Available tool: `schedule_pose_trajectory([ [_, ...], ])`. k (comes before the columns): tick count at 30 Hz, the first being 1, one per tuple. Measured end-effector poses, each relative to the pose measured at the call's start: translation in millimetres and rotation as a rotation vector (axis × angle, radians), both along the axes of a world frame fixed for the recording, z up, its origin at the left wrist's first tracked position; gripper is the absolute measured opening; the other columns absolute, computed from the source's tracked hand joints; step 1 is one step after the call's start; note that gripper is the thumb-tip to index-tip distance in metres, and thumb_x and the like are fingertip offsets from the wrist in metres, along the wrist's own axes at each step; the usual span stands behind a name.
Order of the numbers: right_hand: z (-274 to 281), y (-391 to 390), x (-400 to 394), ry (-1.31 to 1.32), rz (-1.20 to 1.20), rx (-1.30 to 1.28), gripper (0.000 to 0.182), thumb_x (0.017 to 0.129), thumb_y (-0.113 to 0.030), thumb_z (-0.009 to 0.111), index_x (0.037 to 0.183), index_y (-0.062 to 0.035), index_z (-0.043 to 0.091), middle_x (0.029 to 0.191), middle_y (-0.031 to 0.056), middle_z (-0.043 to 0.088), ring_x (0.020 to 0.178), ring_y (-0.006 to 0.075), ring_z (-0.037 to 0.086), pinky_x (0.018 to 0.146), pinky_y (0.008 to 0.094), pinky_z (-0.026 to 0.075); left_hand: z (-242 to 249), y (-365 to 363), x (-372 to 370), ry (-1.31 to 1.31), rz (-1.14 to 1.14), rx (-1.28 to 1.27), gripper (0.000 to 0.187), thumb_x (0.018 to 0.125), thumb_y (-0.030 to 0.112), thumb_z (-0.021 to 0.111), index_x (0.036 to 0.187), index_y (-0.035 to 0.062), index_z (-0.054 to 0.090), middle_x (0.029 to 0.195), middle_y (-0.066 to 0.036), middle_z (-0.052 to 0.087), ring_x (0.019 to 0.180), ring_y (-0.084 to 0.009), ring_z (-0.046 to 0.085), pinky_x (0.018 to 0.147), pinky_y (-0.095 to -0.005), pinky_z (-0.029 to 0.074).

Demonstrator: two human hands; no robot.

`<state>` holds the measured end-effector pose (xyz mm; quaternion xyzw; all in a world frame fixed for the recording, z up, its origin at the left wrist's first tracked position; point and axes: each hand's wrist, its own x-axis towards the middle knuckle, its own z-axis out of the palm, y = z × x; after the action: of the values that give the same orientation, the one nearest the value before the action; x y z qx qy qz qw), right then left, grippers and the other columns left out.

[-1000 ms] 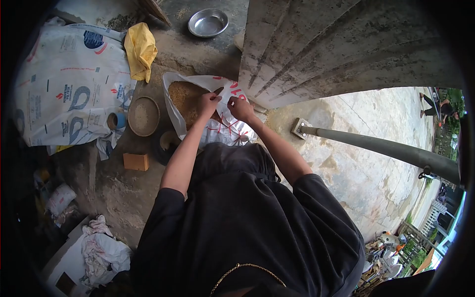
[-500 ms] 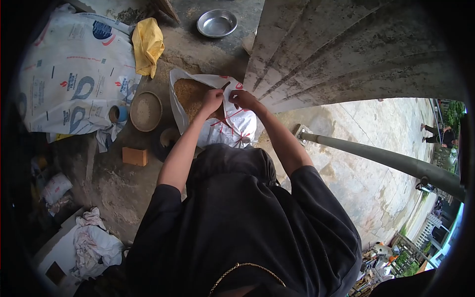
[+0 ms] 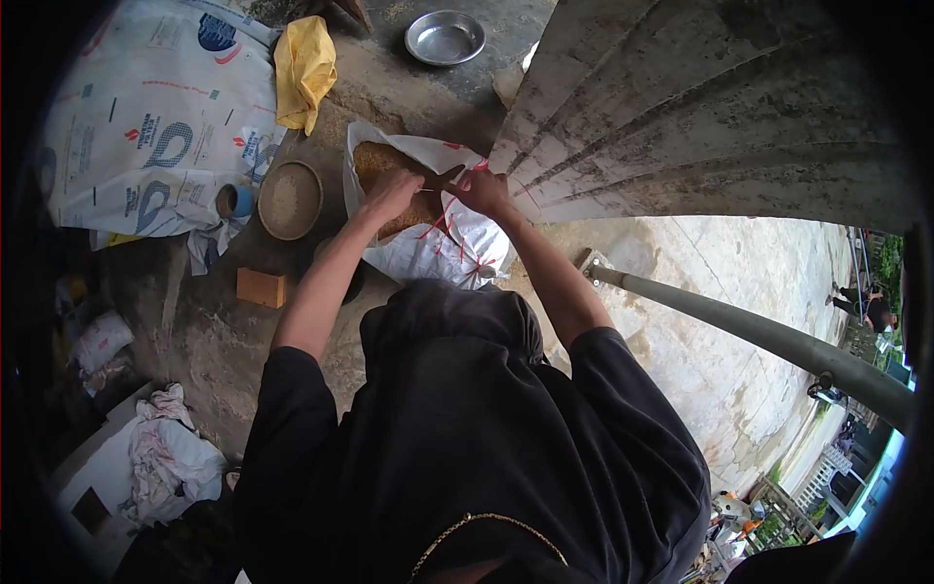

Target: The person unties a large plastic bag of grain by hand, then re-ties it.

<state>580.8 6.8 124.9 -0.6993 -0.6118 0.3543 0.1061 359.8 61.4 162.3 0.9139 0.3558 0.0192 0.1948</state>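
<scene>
The left hand and right hand are positioned close together, with a narrow gap between them, over the mouth of a white sack. The fingers of both are bent. The left hand lies palm down above the loose golden-brown grain; the contents of its fingertips cannot be determined. The right hand is located at the far right edge of the sack mouth, its fingertips adjacent to a dark, pointed piece. Whether it grips this piece or the sack edge cannot be determined.

The sack rests on the concrete floor, directly in front of the person, open side toward the upper left. Red strands lie across its near face.

Left of the sack: a round basket containing pale material, and a rectangular orange-brown block nearer the person. Beyond the basket: a yellow bag, beside a large printed white sheet. Forward of the sack, well apart: a round metal bowl. To the right: a grey pole, tilted in view.
</scene>
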Motion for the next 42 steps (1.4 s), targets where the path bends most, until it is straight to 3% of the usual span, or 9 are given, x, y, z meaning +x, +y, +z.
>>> schedule_pose_trajectory([
  [2, 12.1, 2.5, -9.8, -0.288, 0.013, 0.068, 0.032, 0.078, -0.037, 0.058, 0.095, -0.0114, 0.068, 0.099, 0.0133, 0.068, 0.101, 0.0297, 0.063, 0.095, 0.0555, 0.035, 1.3, 6.6, -20.6, 0.033, 0.050, -0.020, 0.011, 0.083, 0.010, 0.053, 0.084, 0.0038, 0.063, 0.083, -0.017, 0.065, 0.081, -0.0368, 0.063, 0.069, -0.0455, 0.049],
  [15, -6.5, -21.7, 50.6, -0.287, -0.383, -0.057, 0.032, 0.074, -0.034, 0.054, 0.086, -0.0097, 0.071, 0.098, 0.0149, 0.069, 0.097, 0.0334, 0.064, 0.089, 0.0491, 0.042, 4.7, 18.3, -39.6, -0.110, 0.055, -0.145, 0.010, 0.085, 0.013, 0.058, 0.087, 0.0061, 0.064, 0.081, -0.016, 0.065, 0.081, -0.0360, 0.063, 0.071, -0.0464, 0.048],
  [18, -42.4, -27.9, 70.6, 0.022, -0.309, 0.046, 0.033, 0.076, -0.032, 0.058, 0.083, -0.0008, 0.067, 0.082, 0.0159, 0.069, 0.077, 0.0312, 0.067, 0.066, 0.0371, 0.051, 7.1, 28.3, -45.4, -0.176, 0.222, -0.207, 0.012, 0.085, 0.015, 0.059, 0.090, 0.0070, 0.066, 0.085, -0.016, 0.065, 0.082, -0.0357, 0.063, 0.072, -0.0446, 0.049],
  [22, -65.3, -24.4, 63.7, 0.382, -0.452, 0.043, 0.037, 0.076, -0.034, 0.056, 0.078, 0.0016, 0.066, 0.076, 0.0225, 0.065, 0.073, 0.0321, 0.066, 0.067, 0.0414, 0.049, 25.3, -20.0, 20.8, -0.137, 0.158, 0.077, 0.023, 0.082, 0.022, 0.063, 0.098, 0.0060, 0.066, 0.106, -0.011, 0.061, 0.109, -0.0298, 0.055, 0.091, -0.0474, 0.042],
  [24, -81.6, -22.0, 67.6, 0.357, -0.389, 0.100, 0.035, 0.077, -0.032, 0.058, 0.078, 0.0023, 0.066, 0.072, 0.0198, 0.065, 0.066, 0.0273, 0.065, 0.063, 0.0394, 0.048, -6.9, -38.6, 52.9, -0.110, 0.089, 0.469, 0.026, 0.082, 0.022, 0.060, 0.102, 0.0062, 0.065, 0.110, -0.009, 0.060, 0.116, -0.0275, 0.049, 0.099, -0.0502, 0.036],
  [27, -49.2, -27.2, 56.0, 0.420, -0.359, 0.007, 0.024, 0.083, -0.020, 0.057, 0.082, 0.0031, 0.063, 0.073, 0.0065, 0.063, 0.065, 0.0119, 0.058, 0.059, 0.0271, 0.047, -40.2, -45.5, 80.2, 0.069, -0.040, 0.323, 0.025, 0.084, 0.019, 0.055, 0.105, 0.0080, 0.065, 0.113, -0.008, 0.060, 0.115, -0.0263, 0.051, 0.102, -0.0500, 0.033],
  [31, -35.6, -35.9, 48.3, 0.301, -0.384, 0.067, 0.028, 0.080, -0.024, 0.059, 0.079, 0.0034, 0.065, 0.068, 0.0080, 0.062, 0.062, 0.0143, 0.057, 0.058, 0.0319, 0.046, -42.3, -36.5, 80.0, -0.187, -0.079, -0.101, 0.021, 0.084, 0.014, 0.051, 0.094, 0.0053, 0.067, 0.101, -0.016, 0.065, 0.098, -0.0305, 0.062, 0.087, -0.0440, 0.048],
  [32, -32.9, -36.6, 46.9, 0.210, -0.388, 0.082, 0.030, 0.078, -0.027, 0.060, 0.079, 0.0020, 0.067, 0.067, 0.0110, 0.064, 0.063, 0.0164, 0.060, 0.060, 0.0336, 0.048, -31.3, -40.1, 75.3, -0.427, -0.051, 0.025, 0.019, 0.083, 0.013, 0.051, 0.088, 0.0044, 0.067, 0.091, -0.018, 0.067, 0.085, -0.0334, 0.065, 0.074, -0.0427, 0.052],
  [42, -8.5, -29.3, 32.4, 0.060, -0.385, 0.059, 0.037, 0.075, -0.034, 0.058, 0.082, 0.0013, 0.067, 0.077, 0.0247, 0.065, 0.077, 0.0380, 0.066, 0.071, 0.0431, 0.050, -38.4, -16.8, 43.9, -0.353, 0.108, -0.350, 0.017, 0.087, 0.015, 0.057, 0.094, 0.0032, 0.067, 0.090, -0.016, 0.068, 0.085, -0.0348, 0.066, 0.071, -0.0427, 0.050],
])
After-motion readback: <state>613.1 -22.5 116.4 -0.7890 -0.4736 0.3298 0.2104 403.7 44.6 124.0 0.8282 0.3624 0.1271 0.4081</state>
